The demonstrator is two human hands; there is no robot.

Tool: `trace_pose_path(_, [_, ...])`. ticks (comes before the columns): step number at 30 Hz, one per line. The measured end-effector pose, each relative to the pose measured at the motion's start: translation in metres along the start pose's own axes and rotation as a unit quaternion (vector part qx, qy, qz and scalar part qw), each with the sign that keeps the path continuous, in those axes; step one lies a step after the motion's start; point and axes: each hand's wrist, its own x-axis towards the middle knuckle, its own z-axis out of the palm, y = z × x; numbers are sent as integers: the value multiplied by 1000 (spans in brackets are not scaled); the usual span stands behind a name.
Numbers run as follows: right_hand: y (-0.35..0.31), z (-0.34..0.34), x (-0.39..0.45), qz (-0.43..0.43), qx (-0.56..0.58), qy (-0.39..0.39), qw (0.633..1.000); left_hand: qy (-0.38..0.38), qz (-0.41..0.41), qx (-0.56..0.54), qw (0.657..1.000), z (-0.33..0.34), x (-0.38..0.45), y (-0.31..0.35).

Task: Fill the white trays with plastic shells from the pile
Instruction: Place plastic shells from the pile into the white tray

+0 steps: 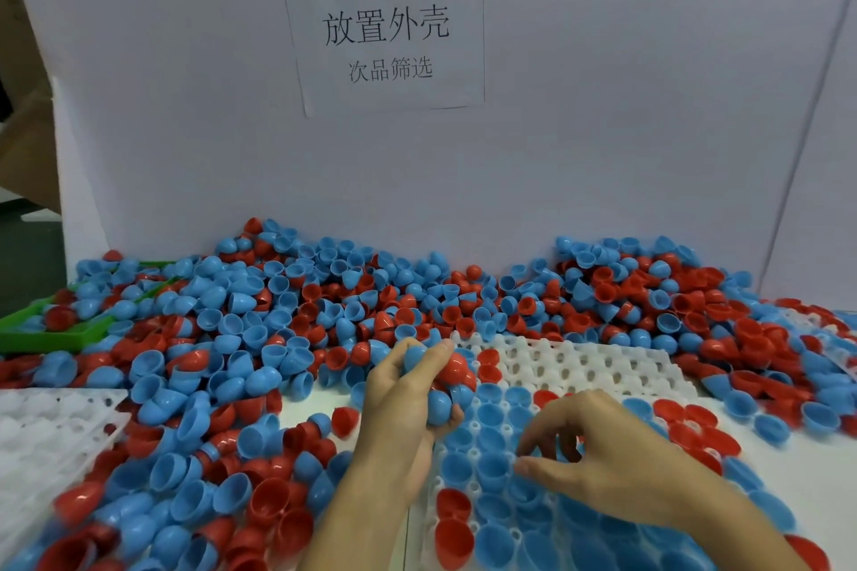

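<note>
A big pile of blue and red plastic shells covers the table up to the white back wall. In front of me lies a white tray; its near cells hold blue and red shells, its far cells stand bare. My left hand hovers over the tray's left edge and grips a handful of shells, blue and red. My right hand is low over the blue shells in the tray, fingers curled, thumb and forefinger close together; blur hides whether they pinch a shell.
A second white tray lies at the left, partly under shells. A green bin with shells sits at the far left. Another white tray edge shows at the far right. A paper sign hangs on the wall.
</note>
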Motion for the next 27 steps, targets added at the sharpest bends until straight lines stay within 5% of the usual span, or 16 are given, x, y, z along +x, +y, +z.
trace_pose_path(12, [-2,4,0,17,-13,8,1000,-2,-14,-10,1000,2,-1,-1])
trace_pose_path(19, [-1,-5,-3,21,108,110,988,-4,32,76,997,6,-4,-2])
trace_pose_path(27, [-6,7,5,-46,93,276,955,-51,83,253,962,17,-16,-1])
